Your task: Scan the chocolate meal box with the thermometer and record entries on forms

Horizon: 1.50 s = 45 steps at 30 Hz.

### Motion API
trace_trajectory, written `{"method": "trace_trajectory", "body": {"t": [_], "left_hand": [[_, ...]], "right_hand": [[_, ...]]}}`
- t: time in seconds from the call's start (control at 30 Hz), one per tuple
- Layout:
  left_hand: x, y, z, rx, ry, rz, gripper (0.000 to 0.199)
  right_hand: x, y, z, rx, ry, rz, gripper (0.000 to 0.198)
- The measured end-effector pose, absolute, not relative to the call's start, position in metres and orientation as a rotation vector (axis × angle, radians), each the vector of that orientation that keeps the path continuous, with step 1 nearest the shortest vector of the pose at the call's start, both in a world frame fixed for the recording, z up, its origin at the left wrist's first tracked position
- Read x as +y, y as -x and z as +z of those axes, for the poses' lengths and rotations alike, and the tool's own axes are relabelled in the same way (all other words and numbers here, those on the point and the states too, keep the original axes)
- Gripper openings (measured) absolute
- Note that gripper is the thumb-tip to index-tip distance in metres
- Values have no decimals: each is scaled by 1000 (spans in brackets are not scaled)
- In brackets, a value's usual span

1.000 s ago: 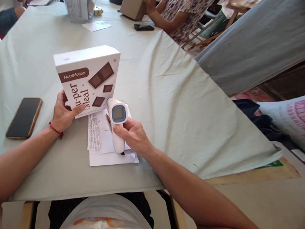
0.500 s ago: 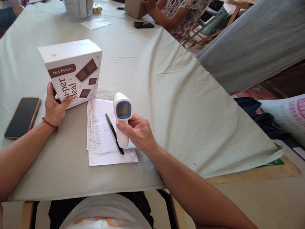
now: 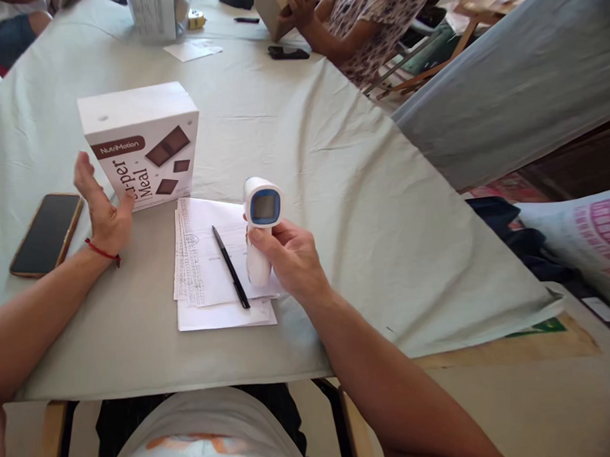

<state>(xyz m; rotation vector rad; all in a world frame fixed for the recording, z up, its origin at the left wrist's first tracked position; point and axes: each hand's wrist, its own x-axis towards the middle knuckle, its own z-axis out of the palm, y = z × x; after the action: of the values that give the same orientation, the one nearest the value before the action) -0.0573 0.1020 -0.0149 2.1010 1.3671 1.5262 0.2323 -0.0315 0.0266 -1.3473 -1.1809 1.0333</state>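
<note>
My right hand (image 3: pixel 297 255) is wrapped round the handle of a white infrared thermometer (image 3: pixel 258 257), its blue-framed screen facing me. It is held upright over the right side of some papers (image 3: pixel 214 258). A black pen (image 3: pixel 230 267) lies slantwise on those sheets. To the left, a white NutriMotion box (image 3: pixel 139 109) with brown pictures stands on the table. My left hand (image 3: pixel 105 211) is at the box's lower left, fingers spread and raised off its side; the thumb overlaps the front, and I cannot tell whether it touches.
A phone (image 3: pixel 47 234) lies left of my left wrist on the cloth-covered table (image 3: pixel 354 257). At the far side are a clear plastic container (image 3: pixel 155 13), a yellow item (image 3: pixel 196 19), a white slip (image 3: pixel 192 49) and a black object (image 3: pixel 288 52). Another person's hands (image 3: pixel 299 8) hold a cardboard box (image 3: pixel 270 10).
My left hand has loosened from the box and its fingers have spread. My right hand has shifted the thermometer slightly right and up. Across the table, the cardboard box has tilted.
</note>
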Motion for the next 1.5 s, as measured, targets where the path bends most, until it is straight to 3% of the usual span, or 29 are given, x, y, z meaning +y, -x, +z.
{"method": "trace_trajectory", "body": {"t": [0.1,0.17,0.23,0.33,0.4,0.6,0.73,0.8,0.97,1.23,1.5], "left_hand": [[82,49,-1,1258,-2522,1799,111],[63,37,7,1018,-2730,1809,98],[46,24,8,851,-2910,1367,81],[30,14,2,723,-2983,667,83],[28,14,-3,699,-2947,424,87],[30,16,0,809,-2867,155,81],[28,13,1,807,-2874,133,78],[28,13,0,810,-2875,132,75],[28,13,-1,826,-2883,133,72],[28,12,-1,792,-2921,63,72],[29,13,-1,772,-2913,40,72]], "right_hand": [[-28,-240,27,-1306,1502,987,36],[-25,-245,28,-1445,1681,859,36],[-22,-248,28,-1596,1884,658,33],[-19,-254,26,-1767,2134,396,33],[-16,-260,21,-1807,2246,279,34],[-9,-281,3,-1739,2268,14,39],[-13,-277,3,-1725,2045,-236,36],[-17,-266,6,-1778,1849,-177,33],[-28,-233,4,-2027,1624,373,35],[-27,-235,2,-2002,1694,481,48],[-21,-241,6,-1592,1354,772,32]]}}
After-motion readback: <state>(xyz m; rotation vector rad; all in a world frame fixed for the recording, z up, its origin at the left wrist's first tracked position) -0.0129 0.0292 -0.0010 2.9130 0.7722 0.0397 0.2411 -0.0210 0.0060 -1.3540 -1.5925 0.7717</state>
